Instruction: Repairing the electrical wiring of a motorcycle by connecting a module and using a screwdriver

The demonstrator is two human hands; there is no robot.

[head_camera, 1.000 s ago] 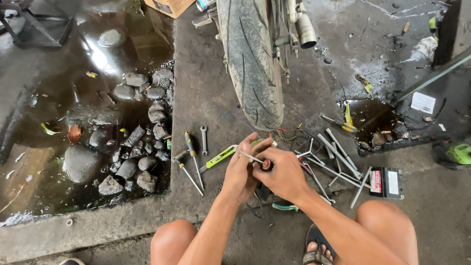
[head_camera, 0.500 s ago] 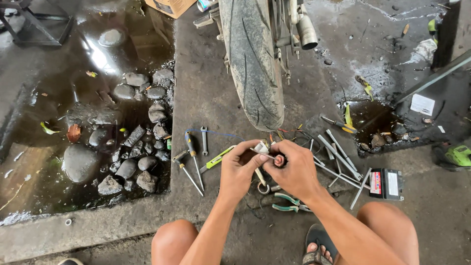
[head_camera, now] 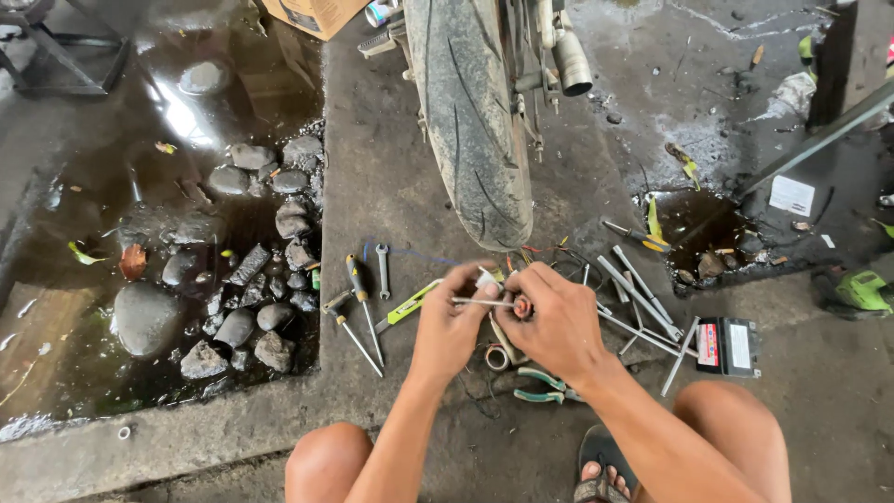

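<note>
Both hands met just below the motorcycle tire [head_camera: 470,121], left hand [head_camera: 453,326] pinching a thin metal rod [head_camera: 480,302], right hand [head_camera: 557,321] closed on a small round reddish part [head_camera: 522,306] at the rod's 3 o'clock end, screwdrivers [head_camera: 358,312] on the concrete floor [head_camera: 391,186] at 9 o'clock, green-handled pliers [head_camera: 543,387] at 6, small black battery [head_camera: 728,346] at 3.

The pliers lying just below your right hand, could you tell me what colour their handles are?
Green, on the pliers, seen clearly in the head view.
</note>
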